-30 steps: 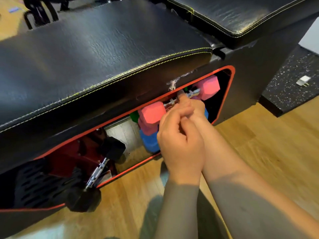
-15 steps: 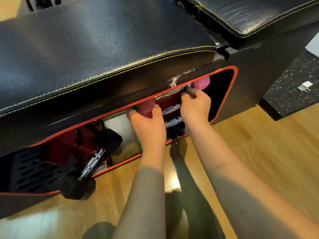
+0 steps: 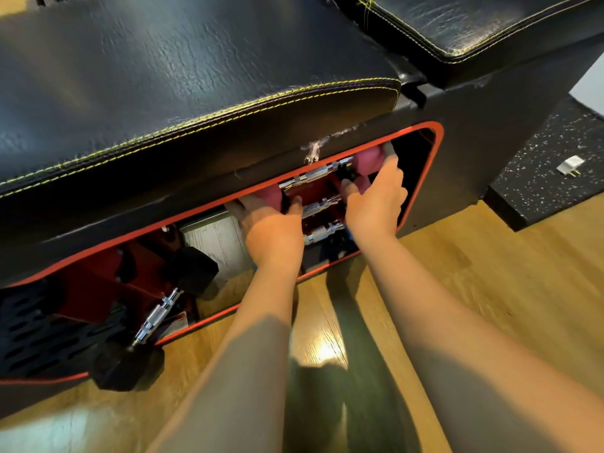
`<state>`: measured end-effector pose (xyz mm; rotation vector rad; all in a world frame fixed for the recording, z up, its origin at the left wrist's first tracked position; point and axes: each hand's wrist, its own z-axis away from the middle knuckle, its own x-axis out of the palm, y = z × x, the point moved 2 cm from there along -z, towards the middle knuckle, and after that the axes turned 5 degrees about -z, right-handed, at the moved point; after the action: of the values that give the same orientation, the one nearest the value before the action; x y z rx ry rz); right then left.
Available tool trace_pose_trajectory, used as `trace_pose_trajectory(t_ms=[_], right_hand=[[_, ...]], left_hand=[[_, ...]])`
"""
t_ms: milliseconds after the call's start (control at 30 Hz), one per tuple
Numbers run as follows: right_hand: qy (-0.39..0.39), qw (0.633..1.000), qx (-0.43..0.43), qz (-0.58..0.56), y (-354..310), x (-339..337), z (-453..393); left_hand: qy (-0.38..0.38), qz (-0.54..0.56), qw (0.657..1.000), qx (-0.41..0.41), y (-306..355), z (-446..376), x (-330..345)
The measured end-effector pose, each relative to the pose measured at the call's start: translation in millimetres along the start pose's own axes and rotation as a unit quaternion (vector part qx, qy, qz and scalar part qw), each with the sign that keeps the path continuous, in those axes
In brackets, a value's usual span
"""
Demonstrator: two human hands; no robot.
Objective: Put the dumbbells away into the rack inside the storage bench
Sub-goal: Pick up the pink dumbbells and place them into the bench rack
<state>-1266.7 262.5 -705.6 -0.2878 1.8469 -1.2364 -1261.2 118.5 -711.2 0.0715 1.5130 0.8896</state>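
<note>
Inside the black storage bench's red-rimmed opening [image 3: 438,138], a red rack [image 3: 315,191] holds three stacked dumbbells with chrome handles. The top one is a pink dumbbell [image 3: 315,173]. My left hand [image 3: 271,233] clasps the pink head at the left end, thumb beside the second handle [image 3: 318,206]. My right hand [image 3: 376,204] clasps the pink head at the right end, fingers reaching up along it. The lowest handle [image 3: 322,231] shows between my wrists, with blue below it. A black hex dumbbell [image 3: 157,318] leans in the left part of the opening, its lower head sticking out over the floor.
The padded bench top [image 3: 196,76] overhangs the opening. A wooden floor [image 3: 474,289] lies below my arms. A black speckled mat [image 3: 549,165] with a small white plug [image 3: 570,165] is at the right. A perforated black panel [image 3: 29,338] fills the opening's far left.
Both hands parted from the middle of the handle to its two ends, and the pink dumbbell moved deeper into the rack, its heads now mostly hidden under the bench rim.
</note>
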Motion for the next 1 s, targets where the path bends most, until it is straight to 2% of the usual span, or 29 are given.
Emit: trace_pose_trajectory(t_ms=[100,133,200,300,400,500,633,833,933,1000], right_hand=[[0.018,1.0,-0.014,0.017,-0.6,1.3,2.5],[0.023,0.999,-0.022,0.025,-1.2,1.8,3.3],[0.023,0.999,-0.035,0.034,-1.3,2.4,4.3],[0.003,0.999,-0.031,0.016,2.5,0.9,5.7],[-0.011,0.999,-0.033,0.002,6.0,-1.4,7.9],[-0.013,0.999,-0.034,-0.007,5.8,-1.2,8.0],[-0.029,0.999,-0.01,-0.015,4.8,-1.4,9.7],[-0.104,0.991,0.017,-0.078,5.9,-3.8,28.0],[-0.096,0.99,0.04,-0.096,5.2,1.9,60.4],[-0.098,0.989,0.054,-0.097,4.0,10.5,91.1]], left_hand=[[0.106,0.036,0.993,0.041,1.3,5.0,-6.7],[0.103,0.039,0.993,0.032,-0.1,3.6,-8.2],[0.037,-0.004,0.999,-0.003,-5.0,-1.2,-4.0],[0.045,-0.012,0.999,0.01,-8.8,-3.5,-3.6],[0.012,-0.038,0.999,0.012,-10.4,-2.9,-2.4],[0.022,-0.026,0.999,0.027,-10.8,-0.8,-5.2],[0.074,0.029,0.995,0.061,-7.9,6.3,-10.4],[-0.037,-0.003,0.999,0.023,-26.7,3.2,-11.6],[-0.047,0.052,0.997,0.02,-48.4,4.1,-25.9],[-0.069,0.047,0.996,0.018,-68.5,-2.1,-40.2]])
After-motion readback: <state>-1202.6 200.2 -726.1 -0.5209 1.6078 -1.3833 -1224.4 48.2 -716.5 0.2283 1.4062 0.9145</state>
